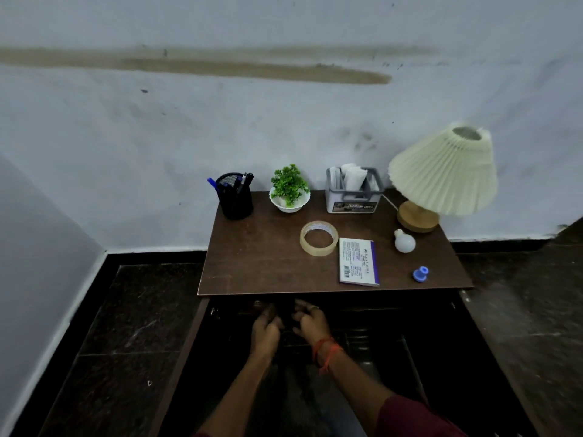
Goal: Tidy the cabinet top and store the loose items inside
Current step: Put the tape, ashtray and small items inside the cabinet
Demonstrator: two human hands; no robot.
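The brown cabinet top (258, 260) carries a roll of clear tape (318, 247), a white and purple notepad (358, 261), a white light bulb (404, 241) and a small blue plastic piece (421, 274). Both my hands are below the top's front edge, inside the dark open cabinet. My left hand (266, 328) has its fingers curled, and the darkness hides whether it holds anything. My right hand (310, 323), with a ring and a red wrist thread, sits close beside it, fingers apart and nothing visible in them.
Along the back stand a black mesh pen holder (236, 200), a small green plant in a white bowl (289, 190), a grey organizer with white packets (355, 193) and a pleated cream lamp (441, 175). The cabinet doors (186, 345) swing open on both sides over dark floor tiles.
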